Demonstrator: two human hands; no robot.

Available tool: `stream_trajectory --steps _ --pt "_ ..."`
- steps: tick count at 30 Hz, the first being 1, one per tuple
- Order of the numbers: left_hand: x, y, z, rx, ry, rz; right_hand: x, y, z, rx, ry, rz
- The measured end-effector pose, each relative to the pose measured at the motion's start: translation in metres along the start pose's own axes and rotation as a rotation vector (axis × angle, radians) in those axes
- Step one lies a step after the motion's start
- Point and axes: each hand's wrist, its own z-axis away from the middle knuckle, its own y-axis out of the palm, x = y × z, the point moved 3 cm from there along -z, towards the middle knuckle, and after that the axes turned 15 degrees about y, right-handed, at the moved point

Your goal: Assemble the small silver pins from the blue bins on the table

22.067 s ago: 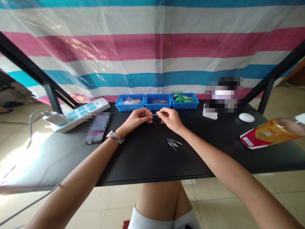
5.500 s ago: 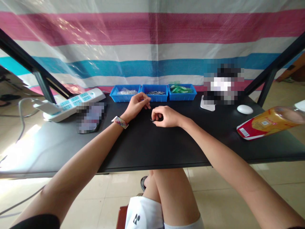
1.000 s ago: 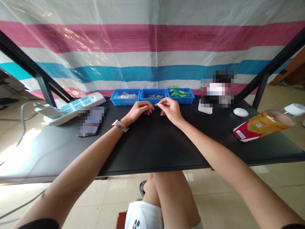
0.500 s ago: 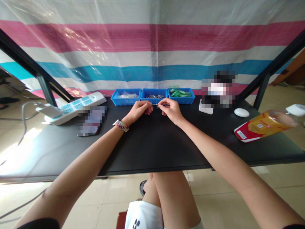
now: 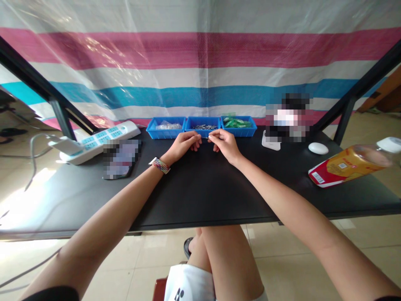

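Observation:
My left hand [image 5: 185, 143] is closed in a pinch on one end of a thin metal pin [image 5: 204, 137], just in front of the bins. At the pin's other end, the fingertips of my right hand [image 5: 223, 144] are pressed together; whether they also hold a smaller part is too small to see. Behind the hands, the middle blue bin [image 5: 202, 131] holds several thin metal pieces [image 5: 205, 127]. Small clear or whitish parts [image 5: 168, 125] lie in the left blue bin [image 5: 166, 134]. Green pieces [image 5: 237, 122] fill the right blue bin [image 5: 239, 132].
On the black table [image 5: 203, 192], a white power strip [image 5: 102, 140] and a phone [image 5: 122, 161] lie to the left. Rightward are a flat white square case [image 5: 271, 144], a white oval object [image 5: 318, 148] and a drink bottle [image 5: 347, 164]. A striped sheet [image 5: 200, 50] hangs behind.
Almost nothing differs. My hands stay in place at the pin, with my right fingertips shifted very slightly.

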Motion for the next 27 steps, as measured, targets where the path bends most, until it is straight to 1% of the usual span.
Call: stream_trajectory --steps 3,12,14,18,19,20,23,26,27 --pt "0.002 0.000 0.000 -0.004 -0.009 -0.021 0.001 -0.002 0.001 -0.014 0.027 -0.063" --pt "-0.004 0.001 0.001 -0.002 -0.007 -0.054 0.006 0.003 0.005 -0.034 -0.006 -0.049" --pt "-0.005 0.002 0.001 0.015 -0.018 -0.072 0.008 0.002 0.005 -0.100 -0.045 -0.072" --pt "-0.006 0.004 0.002 0.058 -0.019 -0.120 0.014 -0.008 0.000 -0.356 -0.158 -0.127" --pt "-0.008 0.004 0.002 0.063 -0.008 -0.141 0.015 -0.010 -0.002 -0.388 -0.170 -0.108" --pt "-0.010 0.004 0.003 0.061 0.007 -0.171 0.015 -0.012 -0.005 -0.391 -0.170 -0.075" --pt "-0.020 0.000 0.006 -0.019 0.087 -0.349 0.014 -0.015 -0.011 -0.320 -0.152 0.035" --pt "-0.036 -0.010 0.009 -0.149 0.203 -0.683 0.013 -0.018 -0.009 -0.326 -0.175 0.061" --pt "-0.041 -0.015 0.009 -0.174 0.214 -0.797 0.013 -0.019 -0.007 -0.335 -0.179 0.056"
